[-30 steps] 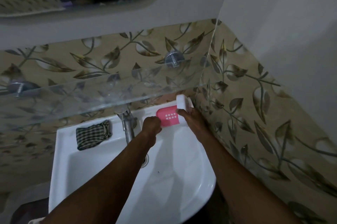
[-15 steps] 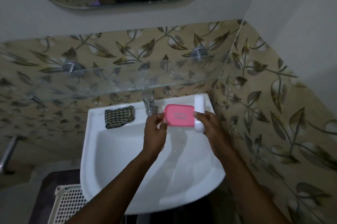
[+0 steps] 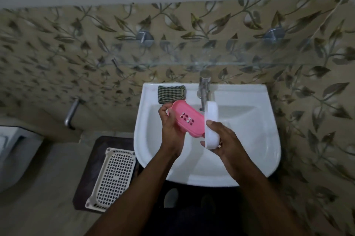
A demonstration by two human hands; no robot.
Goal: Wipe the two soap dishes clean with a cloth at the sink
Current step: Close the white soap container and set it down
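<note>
Left hand grips the slotted pink plastic dish; right hand clasps the smooth white oval dish.

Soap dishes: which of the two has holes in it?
The pink soap dish in the left hand: drain slots show in its base. The white soap dish in the right hand shows none.

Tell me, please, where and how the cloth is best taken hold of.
Probably pinch the cloth by its top folds, coming from above: it lies folded flat on the sink ledge left of the tap, and the pink dish is held just in front.
</note>
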